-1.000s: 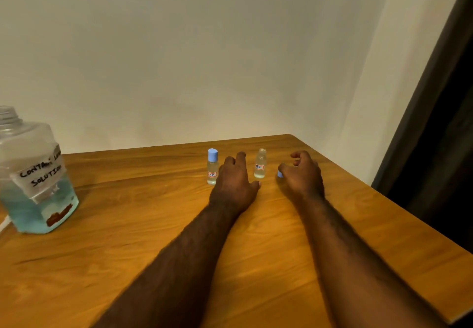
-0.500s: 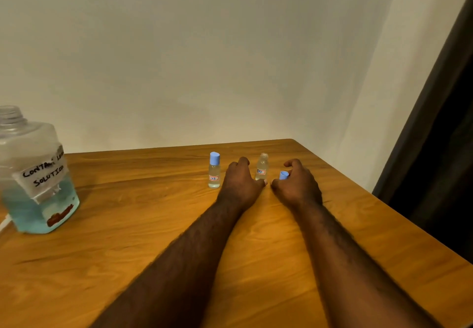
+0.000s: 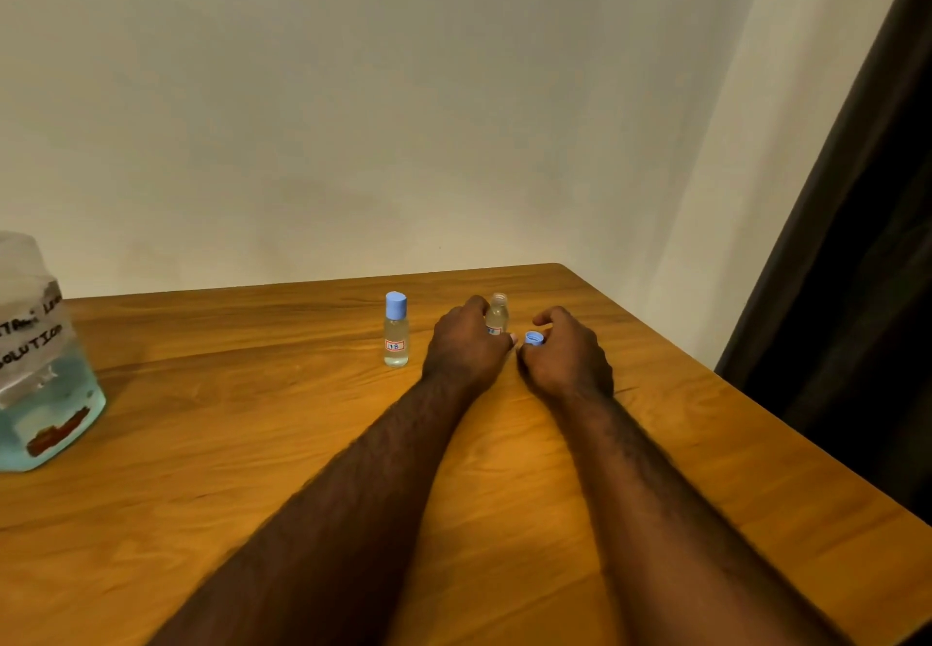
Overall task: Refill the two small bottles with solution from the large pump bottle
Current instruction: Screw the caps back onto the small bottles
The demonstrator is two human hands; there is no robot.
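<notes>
Two small clear bottles stand on the wooden table point(image 3: 252, 443). The left small bottle point(image 3: 396, 338) wears a blue cap and stands free. The right small bottle point(image 3: 498, 313) is uncapped, and my left hand point(image 3: 466, 348) grips its lower part. My right hand point(image 3: 565, 355) pinches its blue cap point(image 3: 533, 339), open side up, just right of that bottle. The large bottle point(image 3: 43, 383) stands at the far left with no pump on its neck, a handwritten label, and blue solution in its lower part.
A pale wall runs behind the table's far edge. The table's right edge slants towards me, with a dark curtain point(image 3: 857, 242) beyond it. Bare wood lies between the large bottle and the small ones.
My left hand has closed round the uncapped bottle. My right hand has shifted left with the blue cap, now close beside the bottle. The view has drifted slightly right.
</notes>
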